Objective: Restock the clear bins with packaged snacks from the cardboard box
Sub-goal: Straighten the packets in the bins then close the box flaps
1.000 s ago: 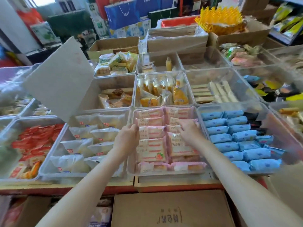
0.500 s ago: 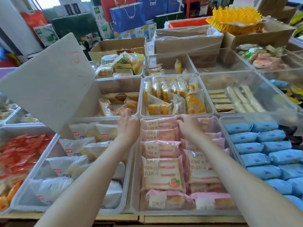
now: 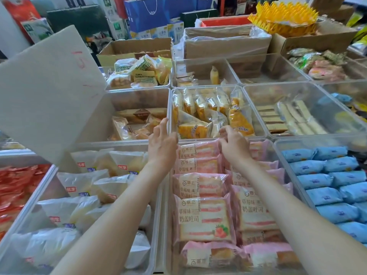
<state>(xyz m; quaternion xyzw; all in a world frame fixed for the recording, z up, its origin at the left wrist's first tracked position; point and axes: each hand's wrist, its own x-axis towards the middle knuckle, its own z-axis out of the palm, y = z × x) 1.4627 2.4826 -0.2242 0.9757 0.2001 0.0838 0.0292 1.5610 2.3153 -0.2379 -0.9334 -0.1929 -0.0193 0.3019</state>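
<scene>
Nearly there: the strawberry toast packets [image 3: 200, 217] fill the clear bin [image 3: 169, 235] below both grips. The left grip [image 3: 161, 143] hovers slack-fingered at its far rim; the right grip [image 3: 233, 144] curls onto the farthest packets, hold uncertain. The bins [image 3: 208, 86] beyond them look only half-stocked.

The supporting surface itself is hidden; clear plastic bins cover it in a tight grid, wall against wall. In the near row stand the bin of red packets [image 3: 42, 182], the bin of white packets [image 3: 111, 144], the bin of pink strawberry toast packets [image 3: 168, 245] and the bin of blue packets [image 3: 317, 138]; behind them sit the bin of brown bread packs [image 3: 139, 98], the bin of yellow cake slices [image 3: 208, 86] and the bin of long pale bars [image 3: 288, 92]; further back, past another row of bins, stand the left cardboard box [image 3: 137, 46], the middle cardboard box [image 3: 226, 48] and the right cardboard box [image 3: 327, 36].
</scene>
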